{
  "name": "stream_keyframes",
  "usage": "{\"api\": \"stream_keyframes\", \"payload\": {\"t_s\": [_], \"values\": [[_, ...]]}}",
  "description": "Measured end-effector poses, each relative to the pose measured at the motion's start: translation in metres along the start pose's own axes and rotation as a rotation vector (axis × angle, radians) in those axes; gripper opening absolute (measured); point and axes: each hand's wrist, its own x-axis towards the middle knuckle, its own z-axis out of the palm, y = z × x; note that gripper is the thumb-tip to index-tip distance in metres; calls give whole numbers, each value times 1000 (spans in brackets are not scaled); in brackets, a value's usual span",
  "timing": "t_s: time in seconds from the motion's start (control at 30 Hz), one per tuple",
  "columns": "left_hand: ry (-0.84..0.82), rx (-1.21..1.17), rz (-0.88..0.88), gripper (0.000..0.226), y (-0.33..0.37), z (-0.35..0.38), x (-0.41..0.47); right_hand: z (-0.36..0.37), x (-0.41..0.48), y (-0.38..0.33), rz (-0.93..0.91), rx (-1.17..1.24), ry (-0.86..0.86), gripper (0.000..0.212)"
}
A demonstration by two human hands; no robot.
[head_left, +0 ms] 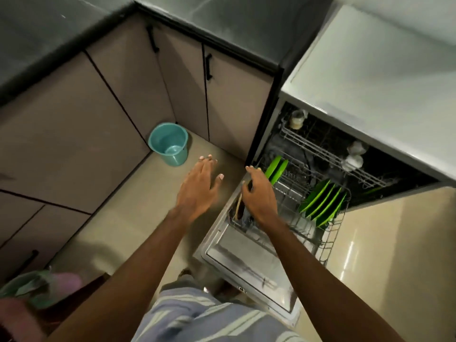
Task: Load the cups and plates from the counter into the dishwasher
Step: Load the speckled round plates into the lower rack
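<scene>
Head view: left hand [199, 187] hangs over the floor [123, 230], fingers spread flat, holding nothing. Right hand [259, 197] sits over the left edge of the lower rack [330, 243], fingers part-curled beside a dark item; whether it grips cannot be told. Green plates [276, 170] stand on edge: two at rack left, at least four at rack right. Three pale cups [297, 118] in the upper rack [320, 149], blurred. One bucket [169, 143]. Right forearm hides part of the lower rack.

i see the dishwasher's lower rack [329, 245] drawn out over its open door [246, 265], two green plates [276, 169] upright at its far left, four green plates [320, 204] at its right, a teal bucket [170, 144] on the tiled floor [128, 218].
</scene>
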Motion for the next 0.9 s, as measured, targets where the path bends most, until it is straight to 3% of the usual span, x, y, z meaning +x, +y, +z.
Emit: {"api": "stream_keyframes", "payload": {"t_s": [0.2, 0.57, 0.9], "values": [[136, -15, 0, 50, -35, -66, 17, 17, 37, -76, -167, -26, 21, 47], [302, 158, 53, 54, -182, -235, 68, 83, 127, -263, -418, -3, 103, 46], [509, 152, -67, 45, -290, -360, 91, 135, 188, -417, -604, 45, 132, 43]]}}
